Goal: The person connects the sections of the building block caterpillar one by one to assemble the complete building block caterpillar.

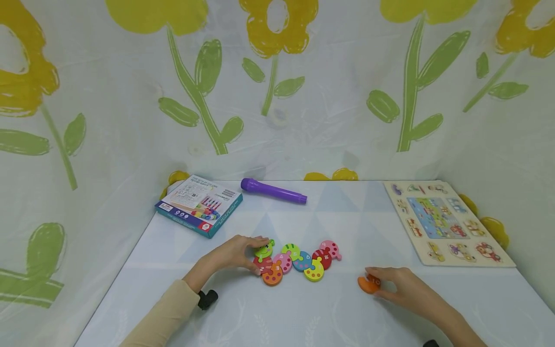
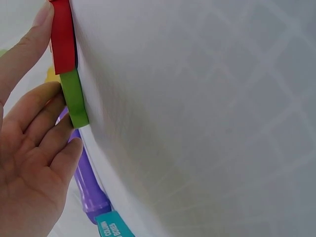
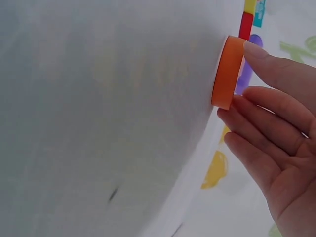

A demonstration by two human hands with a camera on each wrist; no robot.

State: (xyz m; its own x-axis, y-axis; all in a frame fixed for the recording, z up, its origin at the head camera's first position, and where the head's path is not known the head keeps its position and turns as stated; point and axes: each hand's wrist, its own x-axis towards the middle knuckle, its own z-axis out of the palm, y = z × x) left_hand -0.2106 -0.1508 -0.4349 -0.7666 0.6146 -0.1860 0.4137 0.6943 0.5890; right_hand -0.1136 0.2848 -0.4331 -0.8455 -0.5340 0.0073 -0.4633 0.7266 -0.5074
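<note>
A row of joined caterpillar puzzle pieces (image 1: 301,260) lies on the table, numbered and brightly coloured. At its left end is a green head piece (image 1: 264,250) with a face. My left hand (image 1: 236,253) holds this end, its fingers at the green head and its thumb against the red piece (image 2: 62,37). To the right, apart from the row, is an orange puzzle piece (image 1: 368,285) marked 10. My right hand (image 1: 401,287) pinches it between thumb and fingers; in the right wrist view the orange edge (image 3: 228,73) stands on the table surface.
A flat teal-edged box (image 1: 199,205) lies at the back left, with a purple stick-like toy (image 1: 274,191) beside it. A wooden picture puzzle board (image 1: 446,224) lies at the right. Flower-printed cloth (image 1: 329,106) surrounds the table (image 1: 303,313).
</note>
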